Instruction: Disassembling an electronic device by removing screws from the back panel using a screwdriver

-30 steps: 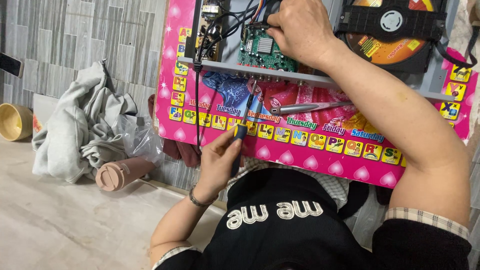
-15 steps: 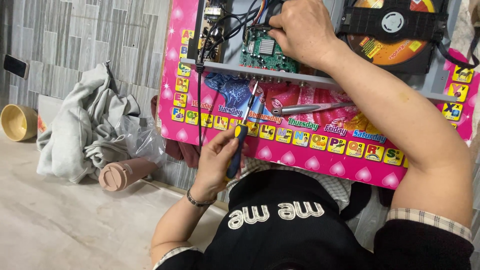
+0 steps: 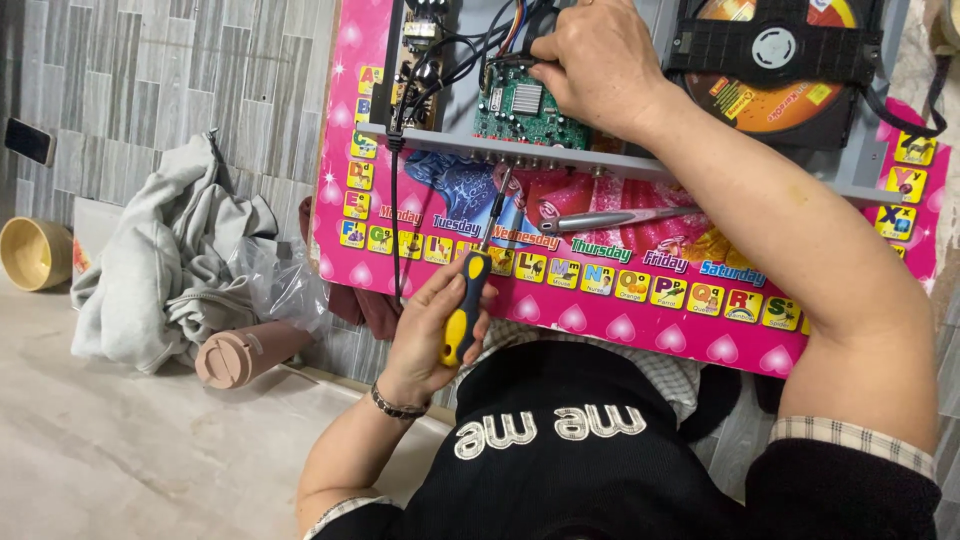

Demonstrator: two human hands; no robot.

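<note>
Screwdriver (image 3: 468, 300), yellow and black in the handle, sits in the left hand (image 3: 432, 330); that grip is closed around the handle, thumb over the top, and the thin metal shaft angles up toward the front edge of the open grey player case (image 3: 640, 168); the tip ends close under the green circuit board (image 3: 525, 108), though contact cannot be made out. Right hand (image 3: 600, 62) rests on the board among the coloured wires (image 3: 515, 22); its fingers curl down out of sight, so whether they pinch anything cannot be told. A disc tray with an orange disc (image 3: 775, 85) lies to the right inside the case; a silver pen (image 3: 610, 218) lies on the pink alphabet counter (image 3: 640, 320) just below the case. Off to the left on the floor are a grey cloth (image 3: 160, 270), a pink cup (image 3: 235, 355) on its side and a yellow bowl (image 3: 35, 252).
</note>
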